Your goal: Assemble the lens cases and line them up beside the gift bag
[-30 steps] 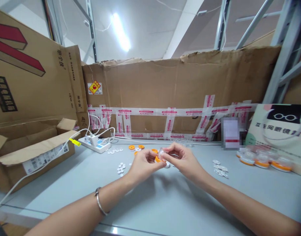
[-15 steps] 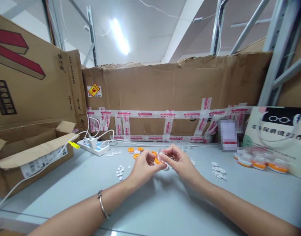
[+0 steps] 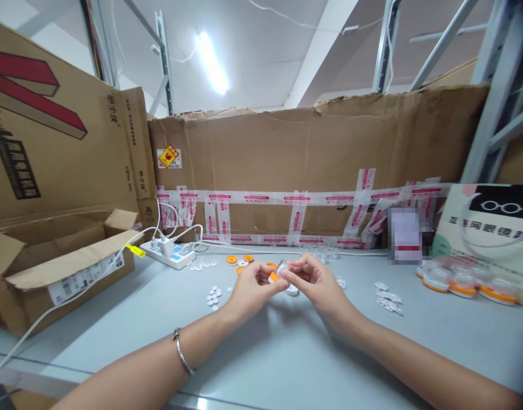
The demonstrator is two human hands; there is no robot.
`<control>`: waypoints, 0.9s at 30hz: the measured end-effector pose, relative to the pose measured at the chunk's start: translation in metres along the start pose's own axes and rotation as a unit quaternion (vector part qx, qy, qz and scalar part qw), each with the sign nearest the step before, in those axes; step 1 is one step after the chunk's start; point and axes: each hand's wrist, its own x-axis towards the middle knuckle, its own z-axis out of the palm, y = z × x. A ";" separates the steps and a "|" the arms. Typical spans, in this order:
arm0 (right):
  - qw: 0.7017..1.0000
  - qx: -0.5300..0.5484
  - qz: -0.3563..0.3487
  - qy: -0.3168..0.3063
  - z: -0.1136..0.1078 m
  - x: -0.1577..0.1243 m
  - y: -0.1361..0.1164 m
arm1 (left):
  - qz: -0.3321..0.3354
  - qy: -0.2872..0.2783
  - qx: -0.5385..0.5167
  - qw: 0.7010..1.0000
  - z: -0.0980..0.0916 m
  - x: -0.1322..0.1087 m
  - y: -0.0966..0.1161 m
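Over the middle of the table, my left hand (image 3: 252,288) pinches an orange ring-shaped part (image 3: 274,277) between thumb and fingers. My right hand (image 3: 316,280) is closed on a small clear plastic cover (image 3: 282,266), held tilted against the top of the orange part; whether the two are joined I cannot tell. Beneath the hands lies a white round part (image 3: 291,291). Just beyond my left hand are several orange rings (image 3: 231,260), and small white discs (image 3: 213,296) are scattered to its left. Flat white cut-out pieces (image 3: 388,299) lie to the right of my right hand.
Clear-topped orange and white round cases (image 3: 462,286) stand at the right by a paper bag (image 3: 487,228). Clear covers (image 3: 319,251) lie at the back. On the left are a power strip (image 3: 171,256) with cables and an open carton (image 3: 90,265). Large cardboard (image 3: 261,148) walls the back.
The whole view has shifted slightly, so things sit a little further right. The clear cover is turned to a different tilt at the orange part. Both hands keep their holds.
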 end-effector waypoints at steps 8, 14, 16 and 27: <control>1.000 -0.002 -0.005 0.016 0.003 -0.005 -0.003 | 0.069 0.004 0.053 0.996 0.004 -0.004 -0.002; 1.000 -0.020 -0.001 -0.001 0.002 -0.003 -0.001 | 0.050 0.023 0.074 0.996 0.006 -0.002 -0.002; 1.000 -0.018 0.001 -0.014 0.000 -0.003 -0.002 | 0.034 0.031 0.069 0.997 0.005 0.000 -0.004; 0.998 0.026 0.035 -0.044 -0.006 0.000 0.000 | -0.036 -0.042 -0.033 0.998 0.002 0.001 -0.002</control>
